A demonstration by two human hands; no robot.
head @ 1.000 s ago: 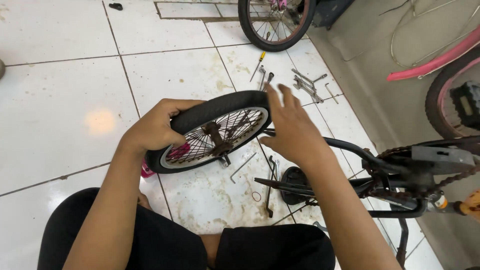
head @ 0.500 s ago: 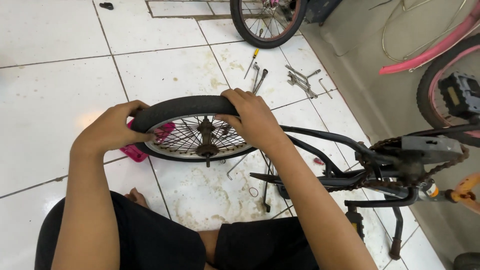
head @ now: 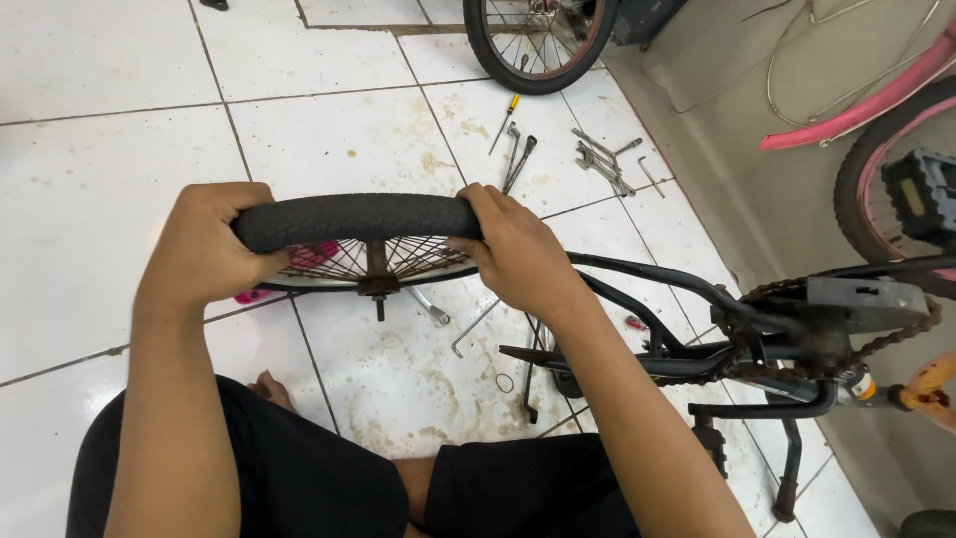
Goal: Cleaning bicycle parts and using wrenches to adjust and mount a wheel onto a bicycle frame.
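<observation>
Fingers of both my hands are wrapped over the black rubber tyre (head: 358, 219) of the small spoked bicycle wheel (head: 373, 261), which I hold on edge above the white tiled floor (head: 90, 199), in front of my knees. My left hand (head: 204, 254) grips the left end of the tread, thumb side toward me, fingers curled over the far side. My right hand (head: 513, 254) clamps the right end, knuckles up, fingertips (head: 460, 243) pressing down into the spokes beside the rim.

As I judge it, the wheel is already off the frame and the tyre sits on the rim; whether the bead is seated all round I cannot tell, since only the top arc shows. The rusty hub and axle (head: 378, 284) hang free, so the wheel is not yet refitted.

Both forearms reach forward and slightly inward, wrists bent down.

Just right of me lies the black bicycle frame with rusty chain (head: 797, 329). Under the wheel a spanner (head: 428, 309) rests on the tiles. Farther off lie a yellow-handled screwdriver (head: 505, 122) and a cluster of metal wrenches (head: 602, 159), and beyond them a second wheel (head: 538, 45).
</observation>
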